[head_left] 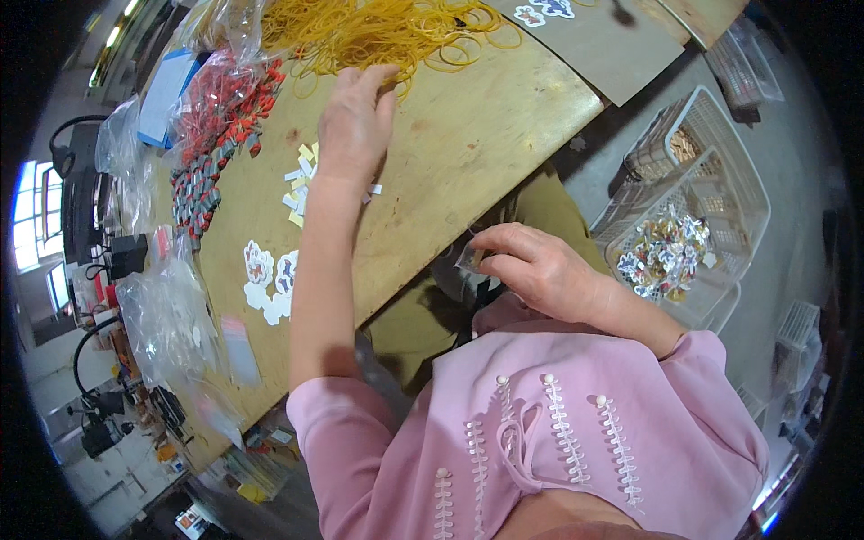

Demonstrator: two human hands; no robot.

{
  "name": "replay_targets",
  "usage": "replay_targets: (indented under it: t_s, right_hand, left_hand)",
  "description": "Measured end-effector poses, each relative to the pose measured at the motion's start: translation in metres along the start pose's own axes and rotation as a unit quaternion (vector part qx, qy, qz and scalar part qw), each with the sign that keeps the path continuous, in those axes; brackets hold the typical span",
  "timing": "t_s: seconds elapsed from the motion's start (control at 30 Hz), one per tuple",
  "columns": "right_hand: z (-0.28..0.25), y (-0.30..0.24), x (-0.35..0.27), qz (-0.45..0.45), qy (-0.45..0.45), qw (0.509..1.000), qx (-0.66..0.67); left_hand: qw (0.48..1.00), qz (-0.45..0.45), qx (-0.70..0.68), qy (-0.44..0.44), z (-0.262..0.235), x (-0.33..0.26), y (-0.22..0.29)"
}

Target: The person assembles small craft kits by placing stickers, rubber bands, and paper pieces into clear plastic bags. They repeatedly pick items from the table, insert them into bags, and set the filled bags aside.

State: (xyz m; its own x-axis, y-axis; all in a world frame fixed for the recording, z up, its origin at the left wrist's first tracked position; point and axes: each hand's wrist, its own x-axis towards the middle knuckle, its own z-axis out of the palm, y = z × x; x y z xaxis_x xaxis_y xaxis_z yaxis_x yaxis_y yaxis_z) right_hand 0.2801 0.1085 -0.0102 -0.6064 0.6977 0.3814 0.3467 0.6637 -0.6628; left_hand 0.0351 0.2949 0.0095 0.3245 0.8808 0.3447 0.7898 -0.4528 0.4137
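My left hand [355, 126] reaches across the table to the near edge of a heap of yellow rubber bands [360, 31]. Its thumb and fingers come together in a pinch on the bands. Close to my body, past the table's edge, my right hand [537, 270] is closed on a small clear plastic bag [470, 258]. What the bag contains is too small to make out. Beneath my left wrist lie several small white and yellow paper slips [297, 193], partly hidden by the arm. Printed white cut-out stickers [258, 264] rest beside my left forearm.
Red and grey small parts [195, 193] spread at the left, partly under clear plastic bags [171, 310]. A blue card [168, 94] lies behind them. Right of the table edge stand plastic baskets [751, 171], one with many small packets [666, 252]. A grey board [612, 54] covers the far right corner.
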Motion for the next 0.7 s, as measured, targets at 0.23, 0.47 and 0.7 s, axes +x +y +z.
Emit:
replay_targets:
  t_s: [0.23,0.47,0.7]
  right_hand:
    - [-0.005,0.014,-0.013,0.026,0.016,1.0,-0.003]
    - [-0.001,0.013,-0.004,0.01,0.01,1.0,0.001]
    - [0.003,0.014,-0.002,0.019,-0.011,1.0,0.005]
  left_hand:
    - [0.984,-0.077,-0.068,-0.145,-0.02,-0.005,0.014]
    - [0.914,-0.236,-0.326,-0.06,-0.023,-0.032,0.015]
    - [0.849,-0.253,-0.463,0.022,-0.042,-0.018,-0.011]
